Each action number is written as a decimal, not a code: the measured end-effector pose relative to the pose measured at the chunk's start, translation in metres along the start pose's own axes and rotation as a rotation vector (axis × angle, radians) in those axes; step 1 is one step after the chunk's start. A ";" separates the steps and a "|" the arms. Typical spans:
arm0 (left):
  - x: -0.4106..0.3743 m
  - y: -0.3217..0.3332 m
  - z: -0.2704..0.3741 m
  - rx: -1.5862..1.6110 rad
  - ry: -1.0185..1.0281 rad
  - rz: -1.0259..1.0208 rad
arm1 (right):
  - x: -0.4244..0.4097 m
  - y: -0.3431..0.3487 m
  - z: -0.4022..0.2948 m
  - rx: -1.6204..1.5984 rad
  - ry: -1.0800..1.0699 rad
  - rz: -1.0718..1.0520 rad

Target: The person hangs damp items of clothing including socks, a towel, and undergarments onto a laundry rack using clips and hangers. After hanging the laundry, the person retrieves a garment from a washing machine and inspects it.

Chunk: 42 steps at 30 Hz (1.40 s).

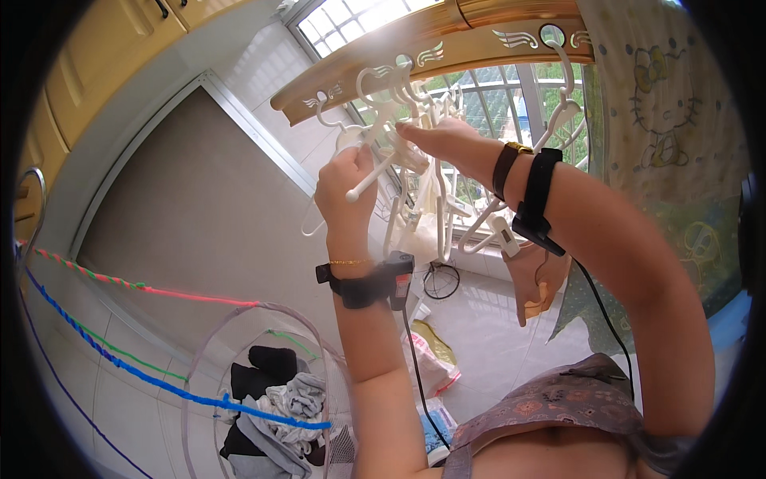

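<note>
White plastic clothes hangers [383,111] hang in a bunch from the holes of a gold-coloured metal drying rail [473,36]. My left hand [347,182] is closed on one white hanger near its neck, with a bar of it jutting past the wrist. Against the same bunch, to the right, is my right hand [446,141], thumb stretched toward the hangers; its other fingers are hidden, so its grip cannot be told. Clips dangle below both hands. Another hanger [562,102] hooks in the rail further right, above my right forearm.
A hanging mesh basket [257,303] at the lower left holds socks and other clothes [293,401], with coloured cords around it. Printed cloths [664,108] hang at right, a tan garment [535,281] below my right arm. Bags [434,359] lie on the tiled floor. A barred window stands behind the hangers.
</note>
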<state>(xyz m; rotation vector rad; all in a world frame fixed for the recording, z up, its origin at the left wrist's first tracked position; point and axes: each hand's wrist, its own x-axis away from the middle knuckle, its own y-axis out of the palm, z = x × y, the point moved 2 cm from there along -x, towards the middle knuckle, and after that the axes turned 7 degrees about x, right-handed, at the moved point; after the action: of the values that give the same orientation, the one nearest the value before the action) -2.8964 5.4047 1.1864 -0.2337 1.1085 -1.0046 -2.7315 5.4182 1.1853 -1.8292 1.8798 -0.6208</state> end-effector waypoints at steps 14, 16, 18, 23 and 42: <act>0.011 -0.014 0.014 -0.049 0.025 -0.031 | -0.031 0.029 0.009 -0.774 0.028 -0.014; 0.006 -0.009 0.006 -0.028 -0.019 -0.067 | -0.025 0.020 0.006 -0.671 0.056 0.000; 0.002 -0.004 -0.003 -0.007 -0.069 -0.097 | -0.029 0.016 0.011 -0.579 -0.125 -0.022; -0.014 0.011 -0.021 0.015 -0.047 -0.059 | -0.069 0.016 0.022 -0.353 -0.021 0.085; -0.011 0.012 -0.061 0.221 0.015 0.110 | -0.110 0.034 0.065 0.182 -0.895 0.992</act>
<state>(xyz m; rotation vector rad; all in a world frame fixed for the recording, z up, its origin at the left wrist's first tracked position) -2.9405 5.4388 1.1575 0.0131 1.0033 -1.0224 -2.7170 5.5276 1.1128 -0.6435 1.6704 0.3301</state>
